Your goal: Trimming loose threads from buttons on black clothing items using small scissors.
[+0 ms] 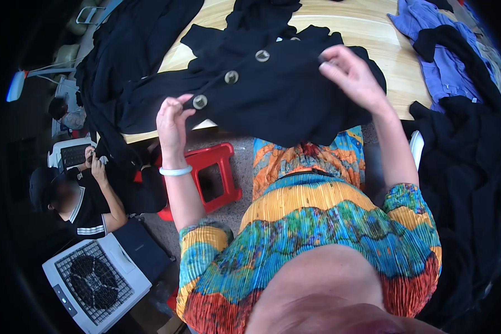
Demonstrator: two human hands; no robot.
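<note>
- Head view: the black buttoned garment [295, 94] lay on the wooden table [409, 72] before you, drooping over its near edge.
- Its spread ran longest roughly left to right; the row of large round buttons [231, 77] slanted away rightward from your left hand [173, 119].
- That hand's thumb and forefinger bent beside the nearest button; your right hand [350, 78] curled over the far-right fabric.
- Whether either pinched cloth, I couldn't tell.

And there was the lane: bare wood on the worktop [403, 72], right of the black garment [284, 92]! Purple clothing [442, 69] crowded the right edge; dark cloth [133, 44] blocked the left.
</note>
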